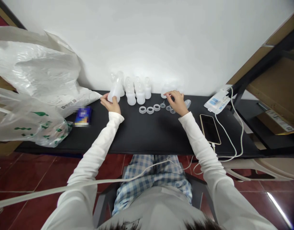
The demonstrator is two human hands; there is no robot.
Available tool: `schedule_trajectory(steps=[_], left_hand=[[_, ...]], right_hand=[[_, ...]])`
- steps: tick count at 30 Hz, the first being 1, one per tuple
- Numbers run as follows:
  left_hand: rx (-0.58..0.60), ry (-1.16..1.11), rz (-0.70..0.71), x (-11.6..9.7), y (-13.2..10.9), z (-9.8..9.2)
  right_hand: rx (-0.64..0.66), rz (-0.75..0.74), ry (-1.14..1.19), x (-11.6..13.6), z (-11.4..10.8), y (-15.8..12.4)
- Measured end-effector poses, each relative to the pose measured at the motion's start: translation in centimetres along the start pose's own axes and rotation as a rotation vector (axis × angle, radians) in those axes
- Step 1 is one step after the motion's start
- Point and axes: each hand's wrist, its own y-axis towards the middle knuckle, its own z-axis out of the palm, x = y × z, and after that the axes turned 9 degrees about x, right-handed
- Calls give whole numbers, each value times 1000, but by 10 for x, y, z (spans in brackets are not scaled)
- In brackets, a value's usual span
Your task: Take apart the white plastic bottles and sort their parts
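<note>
My left hand [111, 103] has its fingers around the lower part of a translucent white bottle [116, 88], which leans among other bottles at the back of the black table. To its right stand several capped bottles [131, 95]. My right hand [177, 101] is over the small clear parts, its thumb and index finger close together just above a nipple [162, 104]; whether they touch it is too small to tell. Three white rings [150, 110] lie between my hands. More nipples [168, 108] and a clear cap [187, 103] are beside my right hand.
At the left, large plastic bags [36, 64] and a blue packet [83, 116] rest on the table [142, 137]. A phone [210, 129] with a white cable and a white package [217, 100] lie at the right. Another cable crosses my lap.
</note>
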Motion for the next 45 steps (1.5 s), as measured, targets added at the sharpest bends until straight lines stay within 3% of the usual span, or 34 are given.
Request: schedule_trajectory(steps=[1, 3, 4, 7, 10, 12, 14, 16, 18, 20, 22, 24, 28, 33, 39, 41, 45], left_hand=[[-96, -3, 38, -10, -7, 3], [-56, 1, 165, -32, -21, 10], [17, 11, 225, -43, -27, 14], [390, -2, 438, -70, -39, 27], [698, -130, 597, -90, -45, 39], [786, -216, 608, -101, -50, 44], [787, -279, 552, -111, -55, 50], [716, -330, 425, -120, -61, 56], [678, -380, 205, -127, -63, 65], [775, -437, -91, -130, -60, 75], [939, -507, -366, -130, -52, 83], [1040, -569, -541, -126, -41, 87], [1005, -602, -723, -116, -19, 78], [945, -679, -701, -111, -10, 57], [871, -797, -567, -103, -18, 49], [833, -797, -562, -99, -21, 51], [802, -784, -558, -93, -23, 56]], right_hand=[[-20, 4, 98, 3, 2, 1], [-26, 47, 323, 6, 6, 4], [-5, 85, 434, 7, 8, 6], [127, 198, 667, 5, 13, 9], [203, 277, 663, -5, 15, 7], [132, 359, 565, -12, 13, 4], [-3, 435, 445, -14, 11, 1], [-151, 455, 319, -12, 8, -3], [-295, 410, 197, -6, 4, -7], [-381, 303, 103, 0, 1, -10], [-372, 124, 45, 2, -1, -13], [-293, -77, 21, 0, -5, -14], [-213, -285, -17, -10, -14, -19], [-280, -243, -151, -24, -39, -28], [-412, 3, -198, -64, -61, -30], [-337, 56, -254, -79, -56, -29], [8, 133, -386, -95, -38, -31]])
